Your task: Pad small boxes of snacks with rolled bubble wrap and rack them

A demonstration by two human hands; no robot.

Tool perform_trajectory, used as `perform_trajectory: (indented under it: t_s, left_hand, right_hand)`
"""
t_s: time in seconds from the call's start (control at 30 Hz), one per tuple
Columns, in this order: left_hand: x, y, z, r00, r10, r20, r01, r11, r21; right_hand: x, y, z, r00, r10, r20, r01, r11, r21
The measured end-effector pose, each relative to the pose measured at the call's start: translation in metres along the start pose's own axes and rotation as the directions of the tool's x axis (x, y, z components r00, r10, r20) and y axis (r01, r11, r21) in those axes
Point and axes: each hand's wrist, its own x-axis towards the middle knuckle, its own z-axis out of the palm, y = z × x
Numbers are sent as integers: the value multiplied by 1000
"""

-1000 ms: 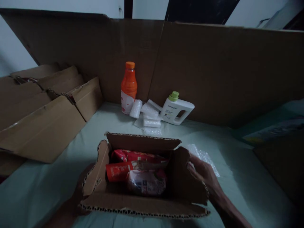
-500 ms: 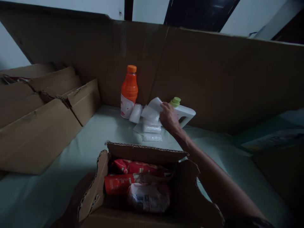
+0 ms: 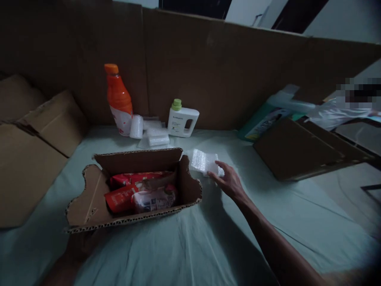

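Note:
My right hand (image 3: 228,180) is at the edge of some folded bubble wrap (image 3: 203,161), thumb and fingers apart, the fingertips touching or just over it. This wrap lies on the green sheet to the right of an open cardboard box (image 3: 138,161). Inside the box are a red packet (image 3: 126,179), a red-orange pack (image 3: 119,200) and a clear-wrapped packet (image 3: 154,200) with a printed label. My left hand (image 3: 86,240) is in shadow at the box's near left side, its fingers hidden.
Behind the box stand an orange bottle (image 3: 119,97), more bubble wrap (image 3: 157,136) and a white jug (image 3: 178,121) with a green cap. Large cardboard boxes (image 3: 26,171) sit at left. At right, a teal container (image 3: 264,119) leans by another cardboard box (image 3: 297,149). A cardboard wall (image 3: 190,67) runs behind.
The view has turned right. My right hand has moved from the bubble wrap pile by the white jug to the right of the box, where a folded piece now lies.

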Motion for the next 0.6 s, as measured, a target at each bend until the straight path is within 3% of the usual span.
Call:
perform_trajectory:
  t_s: [0.07,0.17,0.3,0.5,0.6]
  left_hand:
    - [-8,-4,1,999,7,37,-8,1000,21]
    - [-14,-8,1,995,-23,94,17,997,70]
    - [-8,-2,-2,989,-29,145,16,996,90]
    - [6,38,9,965,-147,215,154,988,-18]
    - [10,60,24,965,-190,182,200,979,-39]
  right_hand:
    - [13,3,8,999,-26,-29,24,998,-59]
    - [21,8,13,999,3,-54,-4,1000,-15]
    - [6,26,-8,995,63,-75,-57,995,85]
    - [-31,40,-50,984,166,-62,-137,934,330]
    - [-40,41,-49,963,200,-182,-121,921,369]
